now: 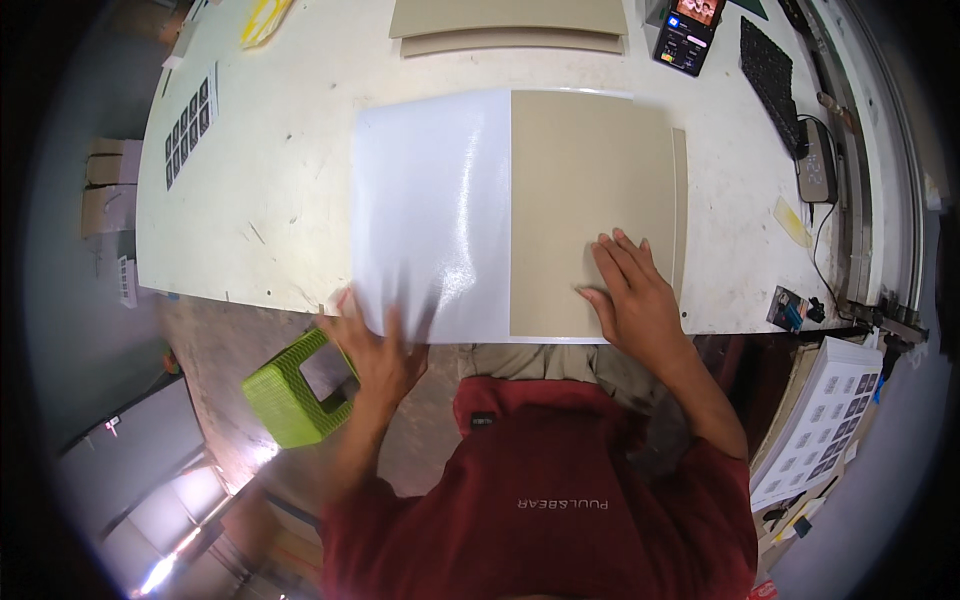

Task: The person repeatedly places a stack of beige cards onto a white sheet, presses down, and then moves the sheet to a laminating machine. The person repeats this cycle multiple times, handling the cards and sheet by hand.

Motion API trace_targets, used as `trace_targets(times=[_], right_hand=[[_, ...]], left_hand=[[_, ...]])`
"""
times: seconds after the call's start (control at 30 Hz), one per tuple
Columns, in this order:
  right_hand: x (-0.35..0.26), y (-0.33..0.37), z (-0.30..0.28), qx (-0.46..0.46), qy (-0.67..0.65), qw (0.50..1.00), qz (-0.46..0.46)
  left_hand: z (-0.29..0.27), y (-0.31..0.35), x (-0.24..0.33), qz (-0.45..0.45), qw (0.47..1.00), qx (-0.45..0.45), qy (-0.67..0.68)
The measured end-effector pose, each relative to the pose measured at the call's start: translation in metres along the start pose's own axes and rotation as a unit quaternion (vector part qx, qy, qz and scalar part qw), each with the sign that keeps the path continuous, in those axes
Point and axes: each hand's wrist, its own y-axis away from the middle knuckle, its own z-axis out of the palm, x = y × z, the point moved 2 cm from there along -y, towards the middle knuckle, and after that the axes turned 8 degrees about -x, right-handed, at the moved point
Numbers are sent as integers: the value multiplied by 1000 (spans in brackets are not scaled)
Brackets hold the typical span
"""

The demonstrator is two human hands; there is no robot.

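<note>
A glossy white sheet (430, 200) lies on the table before me. A beige board (590, 180) covers its right part, and thin white margins show along the board's top and bottom edges. My right hand (637, 305) rests on the lower right of the board, palm down with the fingers stretched out. At the sheet's lower left corner is my left hand (382, 350), fingers apart and somewhat smeared by motion. Whether its fingertips touch the sheet I cannot tell. Another beige board edge (680, 220) shows from under the right side.
More beige boards (510, 42) lie stacked at the far edge. A phone (688, 35), a black textured piece (768, 85) and a digital clock (816, 165) with a cable are at the right. A printed sheet (190, 130) lies left; a green basket (295, 395) stands below the table.
</note>
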Motion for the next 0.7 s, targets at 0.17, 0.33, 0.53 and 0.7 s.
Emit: trace_targets(times=[0.17, 0.33, 0.53, 0.7], right_hand=[[7, 4, -3, -3, -39, 999, -18], [59, 15, -62, 23, -371, 925, 80], [6, -24, -85, -30, -211, 976, -38], [25, -146, 29, -52, 46, 977, -200]], left_hand=[[-20, -23, 31, -158, 921, 337, 114], [0, -115, 103, 23, 934, 23, 356], [41, -126, 123, 74, 950, -79, 293], [24, -131, 123, 72, 951, -115, 279]])
